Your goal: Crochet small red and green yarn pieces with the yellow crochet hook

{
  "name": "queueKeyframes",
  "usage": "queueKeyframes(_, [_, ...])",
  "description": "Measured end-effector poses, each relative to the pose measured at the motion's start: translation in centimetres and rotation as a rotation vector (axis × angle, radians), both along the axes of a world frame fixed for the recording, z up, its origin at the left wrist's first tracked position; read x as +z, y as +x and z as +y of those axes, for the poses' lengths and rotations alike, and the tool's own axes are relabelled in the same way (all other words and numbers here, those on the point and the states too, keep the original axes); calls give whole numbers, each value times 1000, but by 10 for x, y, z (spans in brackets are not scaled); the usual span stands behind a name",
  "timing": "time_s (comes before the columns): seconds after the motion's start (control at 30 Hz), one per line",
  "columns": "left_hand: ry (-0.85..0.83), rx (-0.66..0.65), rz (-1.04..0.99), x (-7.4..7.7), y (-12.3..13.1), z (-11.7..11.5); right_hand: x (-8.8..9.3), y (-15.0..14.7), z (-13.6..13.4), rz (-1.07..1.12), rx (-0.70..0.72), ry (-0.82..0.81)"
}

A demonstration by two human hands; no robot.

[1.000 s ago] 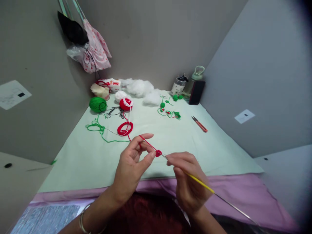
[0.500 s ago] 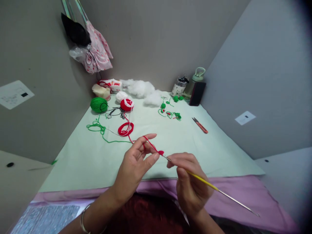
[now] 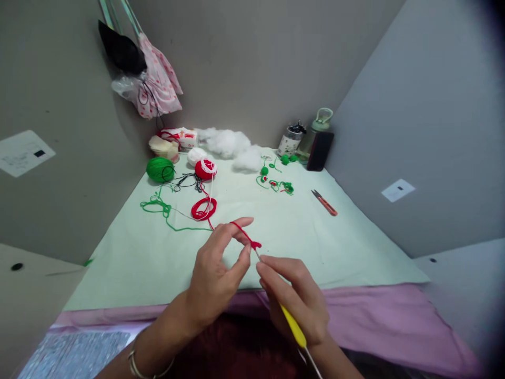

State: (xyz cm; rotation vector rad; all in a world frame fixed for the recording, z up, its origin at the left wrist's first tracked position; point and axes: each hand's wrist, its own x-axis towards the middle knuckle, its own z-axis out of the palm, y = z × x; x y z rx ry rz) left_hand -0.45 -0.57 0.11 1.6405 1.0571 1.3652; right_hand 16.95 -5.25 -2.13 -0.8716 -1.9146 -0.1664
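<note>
My left hand (image 3: 219,266) pinches a small red crocheted piece (image 3: 256,245) between thumb and fingers, with red yarn (image 3: 241,230) running taut over its raised index finger. My right hand (image 3: 298,295) is closed around a crochet hook with a yellow grip (image 3: 292,325); the metal tip meets the red piece from below. The hook's other metal end points down toward the bottom edge. Beyond my left hand lies a coil of red yarn (image 3: 213,209), and a red and white yarn ball (image 3: 205,170) sits behind it.
Green yarn ball (image 3: 160,170) and loose green yarn (image 3: 155,206) lie at left. White stuffing (image 3: 226,143) is piled at the back. Small green crocheted pieces (image 3: 288,188), orange-handled thread snips (image 3: 325,203), a phone (image 3: 320,151) and a bottle (image 3: 322,120) are at right.
The hook has swung from pointing right to a steeper angle, its rear end now toward the bottom. My right hand has turned and shifted slightly left; the red piece moved a little left.
</note>
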Motion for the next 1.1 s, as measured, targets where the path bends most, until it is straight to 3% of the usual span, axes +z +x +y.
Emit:
queueKeyframes(0.07, [-6,-21,21,3,-2,2,4,0,2,85,32,-57])
queueKeyframes(0.13, [-115,-91,-46,7,-6,4,9,-1,5,270,72,-176])
queueKeyframes(0.3, [-448,-402,-374,12,-12,9,17,-3,19,863,300,-505])
queueKeyframes(0.4, [-589,-519,-586,12,-12,11,15,-5,26,1034,430,-642])
queueKeyframes(0.5, [-718,-569,-742,9,-9,11,9,-7,27,999,443,-572])
queueKeyframes(0.6, [-818,-569,-830,7,-8,10,3,-6,22,846,366,-450])
queueKeyframes(0.73, [-873,-558,-904,6,-4,8,2,-5,20,834,369,-427])
queueKeyframes(0.9, [-869,-592,-891,3,0,6,2,-6,23,864,396,-430])
queueKeyframes(1.1, [-713,-564,-728,4,4,1,3,-4,21,653,310,-417])
